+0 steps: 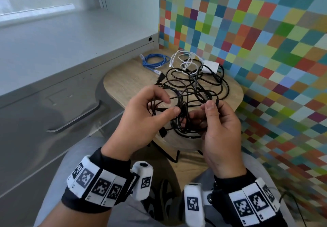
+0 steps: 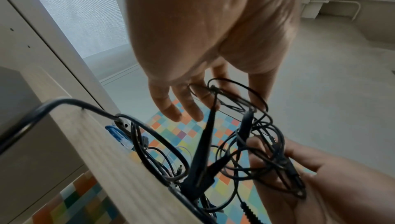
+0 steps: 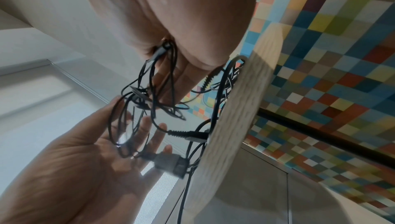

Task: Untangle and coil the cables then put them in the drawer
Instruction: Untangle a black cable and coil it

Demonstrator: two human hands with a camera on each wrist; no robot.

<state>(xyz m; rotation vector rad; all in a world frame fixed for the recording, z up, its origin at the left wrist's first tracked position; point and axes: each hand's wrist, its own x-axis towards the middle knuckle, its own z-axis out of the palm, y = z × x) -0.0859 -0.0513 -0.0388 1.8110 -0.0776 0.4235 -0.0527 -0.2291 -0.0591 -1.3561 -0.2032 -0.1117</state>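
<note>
Matt wood-grain table (image 1: 122, 78), glossy black cables (image 1: 203, 85)

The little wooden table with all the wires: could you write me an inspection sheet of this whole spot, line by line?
Surface: small wooden table, rounded corners, on dark legs.
Job's things: black cable tangle partly lifted off the table; blue cable loosely coiled at the back; white cable looped beside it, near a white adapter.
Clutter: nothing seen.
Grippers: left hand pinches black strands; right hand pinches a black strand between thumb and fingers.
Cables: black ones still knotted together, a plug dangling at the near edge.
Surroundings: grey drawer with handle, shut; multicoloured checkered wall.
</note>
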